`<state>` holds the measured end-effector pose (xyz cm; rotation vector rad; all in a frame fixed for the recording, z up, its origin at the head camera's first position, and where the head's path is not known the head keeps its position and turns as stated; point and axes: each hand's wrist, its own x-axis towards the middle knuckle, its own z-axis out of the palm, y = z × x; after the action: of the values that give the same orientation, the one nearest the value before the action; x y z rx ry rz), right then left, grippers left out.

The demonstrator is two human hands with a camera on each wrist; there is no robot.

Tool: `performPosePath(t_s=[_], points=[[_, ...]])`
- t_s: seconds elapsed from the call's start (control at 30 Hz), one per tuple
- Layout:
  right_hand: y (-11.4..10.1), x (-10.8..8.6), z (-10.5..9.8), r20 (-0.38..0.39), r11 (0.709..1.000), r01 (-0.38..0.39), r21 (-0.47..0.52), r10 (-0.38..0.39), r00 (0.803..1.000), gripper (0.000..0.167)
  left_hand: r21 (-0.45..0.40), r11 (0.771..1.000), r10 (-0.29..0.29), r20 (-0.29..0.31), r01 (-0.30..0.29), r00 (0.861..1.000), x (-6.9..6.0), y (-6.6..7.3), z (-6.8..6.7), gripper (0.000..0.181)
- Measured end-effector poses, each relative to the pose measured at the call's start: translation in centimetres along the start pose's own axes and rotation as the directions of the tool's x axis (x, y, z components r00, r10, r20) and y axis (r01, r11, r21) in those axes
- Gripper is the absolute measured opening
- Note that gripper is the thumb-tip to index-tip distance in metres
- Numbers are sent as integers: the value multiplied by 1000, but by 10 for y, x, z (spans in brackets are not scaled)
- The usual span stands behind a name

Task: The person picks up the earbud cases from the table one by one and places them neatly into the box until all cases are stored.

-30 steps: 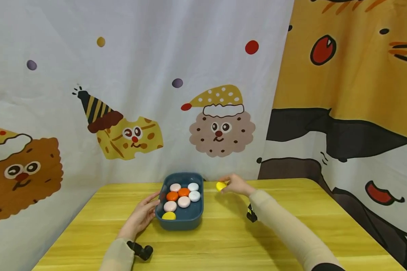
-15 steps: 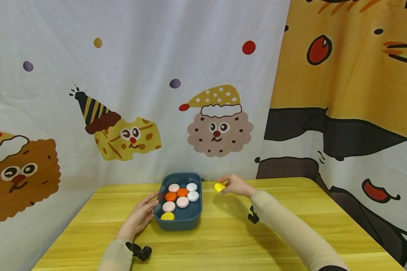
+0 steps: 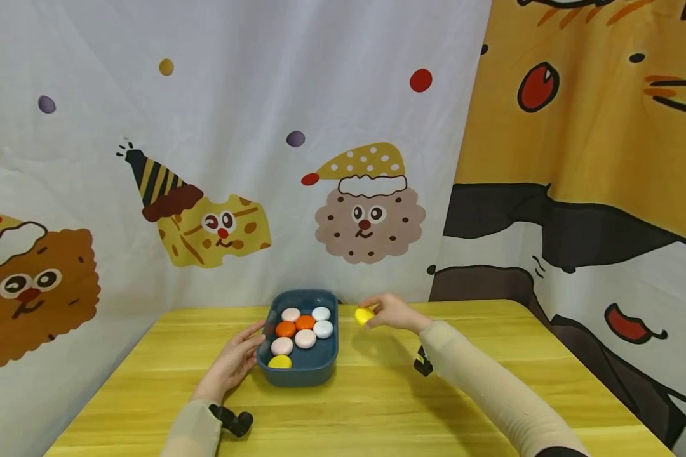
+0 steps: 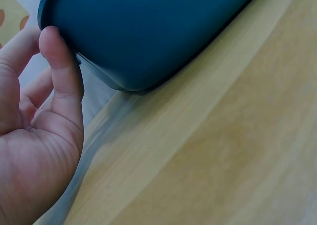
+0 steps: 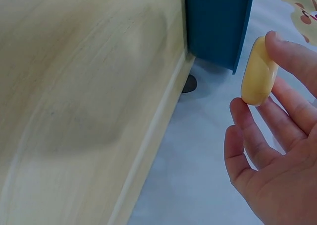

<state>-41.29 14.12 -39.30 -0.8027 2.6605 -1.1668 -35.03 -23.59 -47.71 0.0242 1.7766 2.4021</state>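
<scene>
A dark blue box [image 3: 297,377] stands towards the back of the table. In it lie several glossy rounded discs: pale pink, white, two orange [image 3: 286,329] and one yellow [image 3: 280,362]. My left hand [image 3: 232,360] is at the box's left side, fingers fairly straight and resting against its wall near the rim; the left wrist view shows a fingertip [image 4: 51,39] at the box's corner. To the right of the box, my right hand [image 3: 396,312] pinches a thick yellow disc [image 5: 258,74] between thumb and fingers, raised above the table.
The wooden table [image 3: 377,406] ends at the back against a printed curtain [image 3: 240,127] with cartoon food. Black wrist cameras, including the left one [image 3: 231,420], sit at both wrists.
My right hand has carried the yellow disc slightly left, nearer the box. The left hand stays at the box's side; the whole view has shifted a little.
</scene>
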Motion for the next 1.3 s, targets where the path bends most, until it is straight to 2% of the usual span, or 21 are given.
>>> performPosePath(t_s=[0.23, 0.53, 0.83, 1.1, 1.3], points=[[-8, 3, 0, 26, 1000, 25, -5, -25, 999, 48, -25, 1000, -11, -5, 11, 1000, -1, -3, -2, 61], [-28, 7, -1, 60, 993, 91, -71, -87, 994, 49, -14, 1000, 2, 0, -2, 1000, -5, -6, -4, 62], [-45, 7, 7, 91, 993, 83, -87, -75, 993, 48, -41, 999, 4, -7, -4, 1000, -8, -6, -3, 64], [-57, 11, 15, 123, 986, 130, -109, -116, 986, 48, -22, 1000, 13, -19, -13, 1000, -4, -5, -2, 64], [-61, 14, 22, 153, 980, 157, -125, -137, 979, 47, 23, 1000, 6, -21, -6, 1000, 1, -2, 0, 61]])
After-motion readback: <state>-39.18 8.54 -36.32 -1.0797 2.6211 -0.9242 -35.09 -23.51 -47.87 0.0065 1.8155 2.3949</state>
